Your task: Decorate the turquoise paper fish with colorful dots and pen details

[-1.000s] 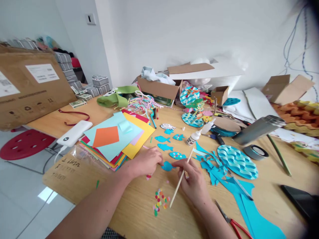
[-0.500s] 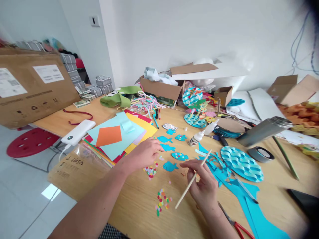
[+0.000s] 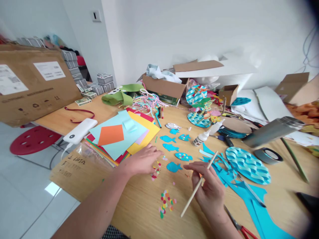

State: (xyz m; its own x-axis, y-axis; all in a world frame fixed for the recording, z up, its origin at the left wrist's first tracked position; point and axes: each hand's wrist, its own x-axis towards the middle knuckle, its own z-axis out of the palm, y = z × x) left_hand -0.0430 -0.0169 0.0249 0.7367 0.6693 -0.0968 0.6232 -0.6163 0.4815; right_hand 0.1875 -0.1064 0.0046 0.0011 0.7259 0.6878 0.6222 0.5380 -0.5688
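My left hand (image 3: 143, 161) reaches low over a small pile of coloured paper dots (image 3: 157, 167), its fingers bent but apart, with nothing visible between them. My right hand (image 3: 210, 186) is closed around a thin wooden stick (image 3: 187, 205), which slants down toward the table. Between my hands lie blue paper fish, among them a plain one (image 3: 173, 167) and one with coloured dots (image 3: 183, 156). Nearer to me is a second scatter of paper dots (image 3: 164, 202). A white glue bottle (image 3: 200, 138) stands tilted behind the fish.
Coloured paper sheets (image 3: 111, 134) and a white power bank (image 3: 81, 130) lie left. On the right are blue paper scraps (image 3: 256, 202), red-handled scissors (image 3: 245, 230), a woven blue oval (image 3: 248, 165), a tape roll (image 3: 267, 155) and a steel flask (image 3: 272, 131). An open carton (image 3: 164, 87) stands behind.
My left hand has come down and nearer to me, from beside the fish to the dot pile. My right hand still holds the stick. The view has shifted slightly.
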